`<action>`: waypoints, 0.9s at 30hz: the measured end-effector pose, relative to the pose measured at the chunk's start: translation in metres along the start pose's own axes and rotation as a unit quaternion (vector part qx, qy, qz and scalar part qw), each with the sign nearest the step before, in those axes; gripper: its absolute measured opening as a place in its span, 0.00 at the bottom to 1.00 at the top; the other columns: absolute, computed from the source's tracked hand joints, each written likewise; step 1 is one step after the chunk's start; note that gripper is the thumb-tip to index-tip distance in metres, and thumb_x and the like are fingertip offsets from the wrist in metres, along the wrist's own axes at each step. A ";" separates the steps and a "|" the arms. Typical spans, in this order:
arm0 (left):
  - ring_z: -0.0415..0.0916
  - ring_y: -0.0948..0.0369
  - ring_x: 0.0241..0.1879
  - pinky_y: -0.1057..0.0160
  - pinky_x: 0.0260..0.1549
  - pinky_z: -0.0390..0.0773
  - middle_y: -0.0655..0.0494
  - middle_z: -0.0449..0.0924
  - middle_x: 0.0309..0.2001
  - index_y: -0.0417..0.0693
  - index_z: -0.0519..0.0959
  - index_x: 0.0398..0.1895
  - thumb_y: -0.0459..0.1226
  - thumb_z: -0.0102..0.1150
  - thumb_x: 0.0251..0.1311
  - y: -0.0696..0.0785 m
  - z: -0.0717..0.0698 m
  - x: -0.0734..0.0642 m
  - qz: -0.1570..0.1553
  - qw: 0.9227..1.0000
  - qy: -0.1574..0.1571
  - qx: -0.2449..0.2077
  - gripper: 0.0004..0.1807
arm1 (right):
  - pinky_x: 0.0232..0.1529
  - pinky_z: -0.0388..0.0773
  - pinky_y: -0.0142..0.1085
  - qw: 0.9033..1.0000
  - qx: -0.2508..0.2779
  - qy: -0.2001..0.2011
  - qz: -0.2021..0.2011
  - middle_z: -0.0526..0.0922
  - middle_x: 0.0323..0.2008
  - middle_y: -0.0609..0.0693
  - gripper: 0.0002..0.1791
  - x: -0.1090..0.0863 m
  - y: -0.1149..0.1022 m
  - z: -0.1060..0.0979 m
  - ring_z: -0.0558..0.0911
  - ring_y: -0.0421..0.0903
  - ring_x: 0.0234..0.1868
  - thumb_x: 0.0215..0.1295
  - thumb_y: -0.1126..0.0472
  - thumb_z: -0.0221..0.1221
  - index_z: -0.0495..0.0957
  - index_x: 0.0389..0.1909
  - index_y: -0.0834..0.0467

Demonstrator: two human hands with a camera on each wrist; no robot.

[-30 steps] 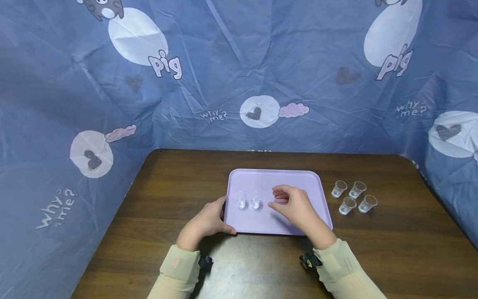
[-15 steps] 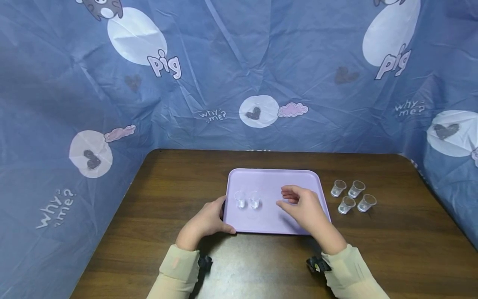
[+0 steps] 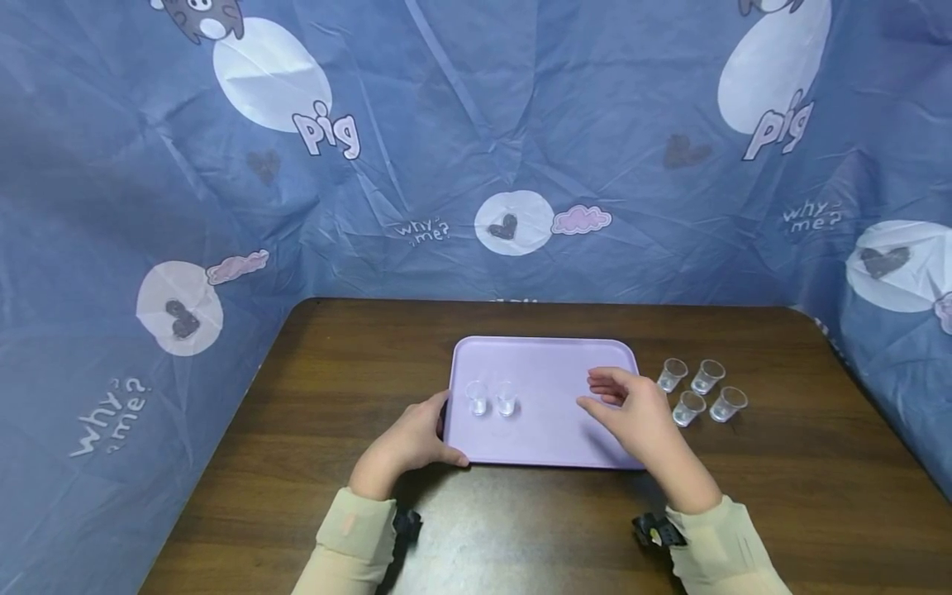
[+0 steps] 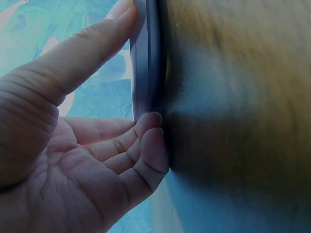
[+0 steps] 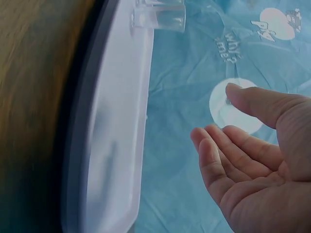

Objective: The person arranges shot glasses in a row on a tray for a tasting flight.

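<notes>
A light purple tray [image 3: 546, 359] lies on the table. Two small clear plastic cups, one [image 3: 478, 399] left and one [image 3: 506, 399] right, stand side by side on its left half. My left hand [image 3: 412, 442] grips the tray's front left corner. In the left wrist view its thumb lies on the rim [image 4: 141, 63] and its fingertips are bent against the edge. My right hand [image 3: 632, 409] hovers over the tray's right side, holding nothing; thumb and fingers are spread apart. In the right wrist view, a clear cup [image 5: 165, 18] shows at the top.
Several more small clear cups [image 3: 688, 408] stand on the brown wooden table [image 3: 357, 347] just right of the tray, close to my right hand. A blue printed cloth [image 3: 416, 165] hangs behind the table and along its sides.
My right hand has moved right over the tray, away from the two cups and towards the group at the right. The left hand and the tray have stayed put.
</notes>
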State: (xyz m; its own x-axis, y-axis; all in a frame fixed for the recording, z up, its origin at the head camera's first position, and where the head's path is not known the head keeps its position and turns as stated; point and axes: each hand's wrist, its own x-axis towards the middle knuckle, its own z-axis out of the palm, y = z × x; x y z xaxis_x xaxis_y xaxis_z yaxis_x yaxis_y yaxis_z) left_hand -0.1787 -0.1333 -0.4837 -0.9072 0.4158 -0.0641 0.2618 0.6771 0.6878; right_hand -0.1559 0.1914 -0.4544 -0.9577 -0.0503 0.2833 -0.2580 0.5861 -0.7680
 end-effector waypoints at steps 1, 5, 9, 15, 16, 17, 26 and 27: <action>0.77 0.54 0.39 0.51 0.44 0.77 0.47 0.80 0.41 0.32 0.68 0.68 0.38 0.88 0.34 0.000 0.000 0.000 -0.002 1.000 0.000 -0.001 0.54 | 0.47 0.81 0.43 1.000 0.000 0.002 0.003 0.86 0.42 0.60 0.21 -0.001 0.000 -0.002 0.86 0.54 0.45 0.57 0.67 0.74 0.83 0.50 0.68; 0.77 0.54 0.42 0.50 0.47 0.76 0.46 0.80 0.45 0.32 0.67 0.69 0.38 0.88 0.34 0.000 0.001 0.001 -0.006 1.000 0.002 0.002 0.56 | 0.46 0.81 0.43 1.000 -0.004 0.012 0.012 0.86 0.43 0.61 0.21 -0.005 0.003 -0.010 0.86 0.56 0.45 0.58 0.67 0.74 0.82 0.51 0.68; 0.77 0.53 0.44 0.49 0.48 0.76 0.45 0.80 0.46 0.32 0.67 0.69 0.38 0.88 0.34 -0.001 0.001 0.001 -0.009 1.000 0.003 0.003 0.56 | 0.45 0.81 0.43 1.000 -0.009 0.025 0.013 0.86 0.43 0.62 0.21 -0.009 0.006 -0.018 0.86 0.57 0.45 0.58 0.67 0.74 0.82 0.52 0.68; 0.77 0.54 0.43 0.50 0.48 0.76 0.45 0.80 0.46 0.32 0.68 0.68 0.38 0.88 0.34 -0.002 0.002 0.002 -0.001 1.000 0.002 0.005 0.55 | 0.43 0.81 0.38 0.999 -0.011 0.048 -0.001 0.87 0.42 0.61 0.21 -0.014 0.012 -0.029 0.86 0.57 0.44 0.57 0.67 0.74 0.82 0.51 0.69; 0.77 0.54 0.43 0.50 0.47 0.76 0.45 0.80 0.45 0.32 0.68 0.68 0.38 0.88 0.34 -0.002 0.001 0.001 -0.001 1.000 0.001 0.004 0.55 | 0.43 0.81 0.37 0.999 -0.012 0.052 -0.001 0.87 0.42 0.61 0.21 -0.015 0.013 -0.031 0.86 0.57 0.43 0.57 0.68 0.74 0.82 0.51 0.69; 0.77 0.54 0.42 0.50 0.47 0.77 0.46 0.81 0.45 0.32 0.68 0.68 0.38 0.88 0.34 -0.002 0.001 0.001 0.001 1.000 0.001 0.004 0.55 | 0.43 0.81 0.36 0.998 -0.012 0.054 0.001 0.87 0.42 0.61 0.21 -0.016 0.014 -0.033 0.86 0.57 0.43 0.57 0.68 0.74 0.82 0.51 0.69; 0.77 0.55 0.39 0.51 0.45 0.77 0.47 0.80 0.41 0.32 0.67 0.69 0.38 0.88 0.34 -0.002 0.001 0.001 -0.004 1.000 0.002 0.005 0.56 | 0.40 0.77 0.23 0.997 -0.017 0.068 0.010 0.86 0.43 0.62 0.22 -0.020 0.024 -0.046 0.86 0.59 0.44 0.57 0.69 0.73 0.80 0.52 0.71; 0.77 0.55 0.40 0.51 0.45 0.77 0.47 0.80 0.42 0.32 0.67 0.69 0.38 0.88 0.34 -0.002 0.001 0.002 -0.004 1.000 0.003 0.006 0.56 | 0.40 0.77 0.23 0.997 -0.016 0.071 0.011 0.86 0.43 0.62 0.22 -0.021 0.025 -0.048 0.86 0.59 0.44 0.57 0.70 0.73 0.80 0.52 0.71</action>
State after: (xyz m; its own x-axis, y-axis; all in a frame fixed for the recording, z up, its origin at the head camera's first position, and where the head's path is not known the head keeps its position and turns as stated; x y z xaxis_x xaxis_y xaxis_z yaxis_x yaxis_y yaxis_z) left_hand -0.1802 -0.1331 -0.4858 -0.9110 0.4072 -0.0646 0.2591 0.6872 0.6786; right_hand -0.1363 0.2458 -0.4522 -0.9348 0.0760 0.3470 -0.2310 0.6120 -0.7564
